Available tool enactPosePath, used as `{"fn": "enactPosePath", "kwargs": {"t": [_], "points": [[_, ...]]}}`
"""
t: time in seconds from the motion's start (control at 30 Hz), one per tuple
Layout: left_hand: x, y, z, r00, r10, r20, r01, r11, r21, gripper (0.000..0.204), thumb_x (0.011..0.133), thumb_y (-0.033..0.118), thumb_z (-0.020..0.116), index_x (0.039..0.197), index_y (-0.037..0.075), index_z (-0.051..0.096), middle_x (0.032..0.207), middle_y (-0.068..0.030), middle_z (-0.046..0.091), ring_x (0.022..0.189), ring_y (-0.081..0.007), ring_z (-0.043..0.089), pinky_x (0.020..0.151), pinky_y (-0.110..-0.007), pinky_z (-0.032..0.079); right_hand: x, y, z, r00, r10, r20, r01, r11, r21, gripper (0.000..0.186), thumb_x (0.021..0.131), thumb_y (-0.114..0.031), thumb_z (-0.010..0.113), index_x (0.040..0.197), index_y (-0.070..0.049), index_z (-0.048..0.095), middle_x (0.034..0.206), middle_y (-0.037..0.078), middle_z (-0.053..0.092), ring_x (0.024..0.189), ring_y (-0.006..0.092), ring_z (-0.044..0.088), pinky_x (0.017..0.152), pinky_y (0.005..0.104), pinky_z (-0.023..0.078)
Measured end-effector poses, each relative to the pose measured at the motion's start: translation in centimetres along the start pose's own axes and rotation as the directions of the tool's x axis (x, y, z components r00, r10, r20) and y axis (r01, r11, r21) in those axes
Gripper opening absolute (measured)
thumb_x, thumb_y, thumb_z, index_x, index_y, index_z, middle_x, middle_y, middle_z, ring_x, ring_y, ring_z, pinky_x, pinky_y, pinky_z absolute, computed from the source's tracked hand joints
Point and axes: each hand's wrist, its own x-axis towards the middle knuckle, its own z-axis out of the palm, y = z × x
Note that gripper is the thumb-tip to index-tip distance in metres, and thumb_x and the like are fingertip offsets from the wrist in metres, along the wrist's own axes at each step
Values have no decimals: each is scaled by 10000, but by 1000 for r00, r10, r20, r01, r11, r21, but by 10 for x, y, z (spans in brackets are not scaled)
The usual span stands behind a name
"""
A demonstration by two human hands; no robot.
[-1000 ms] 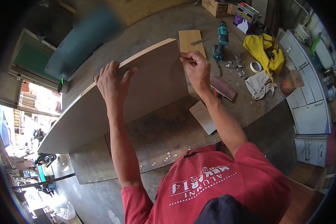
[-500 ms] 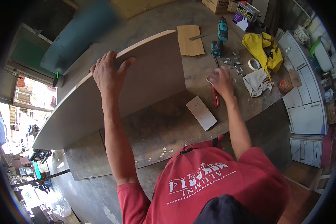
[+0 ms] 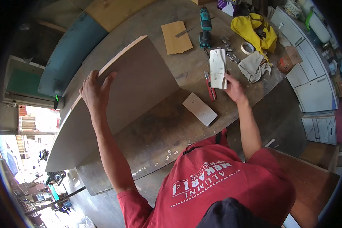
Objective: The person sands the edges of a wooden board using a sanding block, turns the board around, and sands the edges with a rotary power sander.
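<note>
My left hand [image 3: 96, 90] grips the top edge of a large grey board [image 3: 138, 81] that stands on its long edge on the worktable, thumb on the near face. My right hand [image 3: 235, 88] is closed on the lower end of a small white rectangular piece of board [image 3: 217, 65], its marked, creased face turned up. Just left of that piece a red utility knife [image 3: 211, 89] lies on the table. A second pale rectangular piece [image 3: 200, 109] with pencil-like marks lies between the large board and my right forearm.
Beyond my right hand are a teal cordless drill [image 3: 205, 26], metal hinges [image 3: 231, 56], a tape roll [image 3: 247, 48], a grey cloth [image 3: 253, 67] and a yellow cloth [image 3: 254, 30]. Brown cardboard [image 3: 174, 45] carries a metal blade. White cabinets [image 3: 315, 87] stand right.
My right hand has lifted the small white piece off the table area by the knife and turned its broad face up. My left hand still holds the large board; the whole view has shifted.
</note>
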Motion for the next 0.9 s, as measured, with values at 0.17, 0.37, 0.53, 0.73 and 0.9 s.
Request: {"fn": "enactPosePath", "kwargs": {"t": [0.17, 0.37, 0.53, 0.73, 0.9], "points": [[15, 27, -29, 969, -46, 243, 51, 999, -14, 541, 805, 506, 800, 1032, 25, 701, 972, -191, 726, 967, -377, 686, 889, -472, 483, -2, -1, 39, 985, -81, -155, 81, 997, -4, 483, 985, -295, 643, 1374, -20, 564, 1243, 88, 679, 1149, 207, 652, 1018, 356, 491], [40, 78, -9, 902, 322, 287, -230, 922, -312, 481, 784, 441, 828, 1018, 36, 714, 775, -165, 678, 778, -308, 702, 726, -420, 511, 6, -6, 134, 915, -404, 26, 392, 868, -304, 663, 990, -288, 614, 1572, -94, 364, 1469, 60, 501, 1292, 168, 506, 1080, 325, 407], [31, 106, -3, 913, 206, 352, -178, 978, -111, 436, 757, 425, 852, 977, 64, 747, 845, -164, 729, 840, -350, 712, 748, -445, 541, -3, -10, 195, 965, -247, 91, 262, 936, -235, 792, 946, -394, 687, 1593, -118, 323, 1344, 118, 499, 1240, 220, 507, 1071, 361, 416], [35, 101, 2, 926, 233, 297, -206, 971, -120, 475, 743, 484, 849, 974, 79, 757, 775, -144, 719, 790, -361, 710, 723, -461, 541, 16, 1, 206, 973, -189, 133, 221, 925, -308, 728, 961, -376, 671, 1540, -25, 401, 1276, 112, 555, 1141, 194, 555, 1004, 318, 437], [38, 95, 5, 932, 234, 277, -211, 971, -110, 533, 744, 537, 832, 988, 69, 755, 773, -151, 714, 805, -370, 709, 728, -475, 537, 26, 5, 215, 929, -341, 147, 370, 824, -428, 653, 995, -391, 620, 1485, 19, 481, 1224, 105, 623, 1120, 167, 571, 983, 295, 442]]}}
